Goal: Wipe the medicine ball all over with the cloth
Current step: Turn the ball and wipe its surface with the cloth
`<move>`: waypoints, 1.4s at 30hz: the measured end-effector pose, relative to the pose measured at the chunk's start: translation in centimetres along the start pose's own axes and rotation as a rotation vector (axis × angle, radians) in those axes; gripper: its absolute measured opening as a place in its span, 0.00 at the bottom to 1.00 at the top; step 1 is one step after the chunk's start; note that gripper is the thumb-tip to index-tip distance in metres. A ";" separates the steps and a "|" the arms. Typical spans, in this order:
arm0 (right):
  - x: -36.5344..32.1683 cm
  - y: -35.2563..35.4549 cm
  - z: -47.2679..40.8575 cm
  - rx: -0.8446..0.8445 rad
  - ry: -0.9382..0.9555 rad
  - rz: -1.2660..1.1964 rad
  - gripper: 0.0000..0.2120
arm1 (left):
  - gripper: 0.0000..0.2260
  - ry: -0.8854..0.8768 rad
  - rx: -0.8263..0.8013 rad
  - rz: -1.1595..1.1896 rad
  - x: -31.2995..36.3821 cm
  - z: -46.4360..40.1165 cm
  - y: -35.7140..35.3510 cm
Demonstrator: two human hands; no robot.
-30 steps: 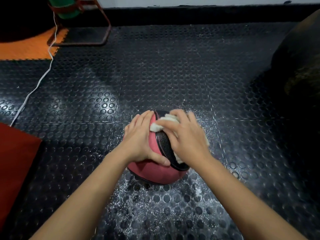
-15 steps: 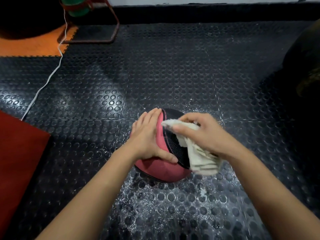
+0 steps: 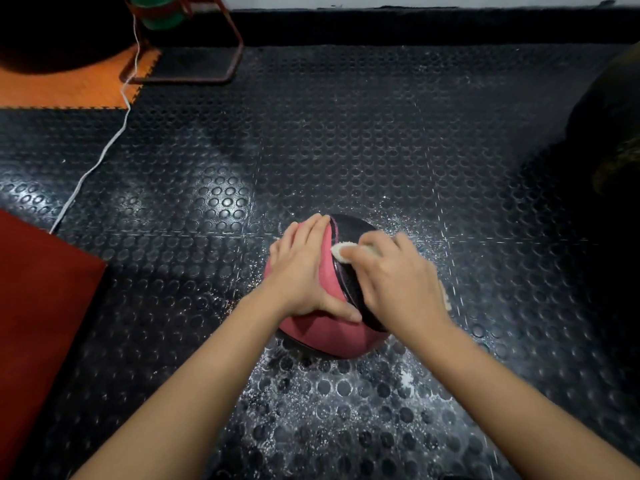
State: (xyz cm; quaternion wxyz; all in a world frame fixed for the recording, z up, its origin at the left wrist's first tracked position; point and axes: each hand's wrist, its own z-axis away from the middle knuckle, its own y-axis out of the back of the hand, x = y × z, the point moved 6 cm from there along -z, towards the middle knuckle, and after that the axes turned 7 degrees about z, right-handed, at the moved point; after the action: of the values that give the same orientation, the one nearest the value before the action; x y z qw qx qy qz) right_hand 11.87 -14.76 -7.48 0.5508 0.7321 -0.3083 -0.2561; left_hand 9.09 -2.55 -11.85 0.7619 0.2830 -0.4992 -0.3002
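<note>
Rubber floor point(image 3: 346, 133), studded and dusted white, carries the ball point(image 3: 329, 336) near its middle. My left hand point(image 3: 304, 271) lies flat on the pink side, fingers point(image 3: 311, 226) straight and together, thumb along the seam. My right hand point(image 3: 398, 282) presses the cloth point(image 3: 341, 252) onto the black panel, fingers curled over it. I judge the job midway: the underside is surely unwiped. Half a second ago the cloth hung loose, lifted off; now it is bunched down against the ball again.
</note>
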 end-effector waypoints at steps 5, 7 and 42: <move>0.7 -0.5 -4.2 -0.125 -0.094 0.084 0.11 | 0.69 -0.007 0.043 -0.026 0.4 0.2 -0.7; -0.9 0.3 -1.4 -0.124 0.024 0.114 0.13 | 0.68 0.014 0.040 0.015 -0.2 -0.1 -0.4; 5.3 -3.7 -1.2 -0.010 -0.612 -0.843 0.07 | 0.28 0.158 0.515 0.126 -3.2 -0.8 1.4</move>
State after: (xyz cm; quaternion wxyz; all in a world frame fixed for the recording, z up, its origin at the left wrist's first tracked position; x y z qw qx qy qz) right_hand 16.93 -17.13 -10.88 0.2879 0.6816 -0.1323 -0.6596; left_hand 9.02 0.83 -12.99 0.7187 0.4581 -0.5149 -0.0924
